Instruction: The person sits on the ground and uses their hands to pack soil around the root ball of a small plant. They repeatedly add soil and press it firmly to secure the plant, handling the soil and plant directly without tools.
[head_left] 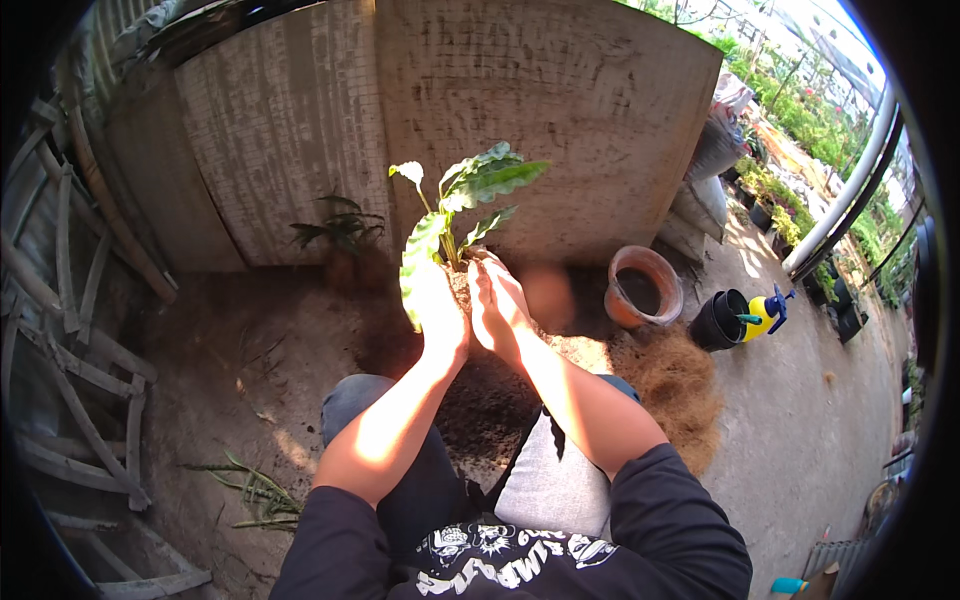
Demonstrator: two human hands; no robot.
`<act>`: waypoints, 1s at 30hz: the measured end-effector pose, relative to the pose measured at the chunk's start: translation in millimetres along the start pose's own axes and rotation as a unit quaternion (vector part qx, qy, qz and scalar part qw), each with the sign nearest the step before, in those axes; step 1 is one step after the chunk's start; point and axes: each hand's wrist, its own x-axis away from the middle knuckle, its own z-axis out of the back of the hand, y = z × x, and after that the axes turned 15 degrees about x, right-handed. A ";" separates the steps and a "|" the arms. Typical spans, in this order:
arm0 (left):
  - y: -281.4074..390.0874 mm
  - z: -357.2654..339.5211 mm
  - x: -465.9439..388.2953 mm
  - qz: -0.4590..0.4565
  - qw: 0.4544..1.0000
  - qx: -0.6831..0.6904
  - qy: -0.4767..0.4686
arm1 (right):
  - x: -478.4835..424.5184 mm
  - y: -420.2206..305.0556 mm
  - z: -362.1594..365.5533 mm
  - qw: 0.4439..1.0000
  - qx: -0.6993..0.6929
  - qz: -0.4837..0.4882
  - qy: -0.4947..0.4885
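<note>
Both my hands are cupped around the soil root ball (460, 289) of a leafy green plant (480, 184). My left hand (444, 311) presses on its left side, beside a large wavy leaf that hangs down. On the right side lies my right hand (496, 304), fingers pointing away from me. The plant stands roughly upright, its stems rising above my fingertips. Below the hands, dark loose soil (484, 409) is heaped on the ground between my legs. The underside of the root ball is hidden by my hands.
An orange clay pot (611, 289), nested black pots (716, 322) and a yellow spray bottle (761, 311) stand at the right, behind brown fibre (679, 394). A potted plant (345, 229) stands by the board wall (525, 97). Cut leaves (262, 491) and a wooden frame (82, 360) are at left.
</note>
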 end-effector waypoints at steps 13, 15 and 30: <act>15.1 -14.3 4.7 0.002 0.996 0.040 -0.082 | 4.4 -17.7 9.8 0.997 -0.066 -0.039 0.026; 13.9 -15.5 7.6 -0.046 0.993 -0.023 -0.108 | 3.4 -14.8 12.7 0.999 -0.035 0.026 0.031; 33.9 -49.6 26.6 -0.143 0.980 -0.100 -0.094 | 9.0 -6.1 11.7 1.000 -0.008 0.004 -0.013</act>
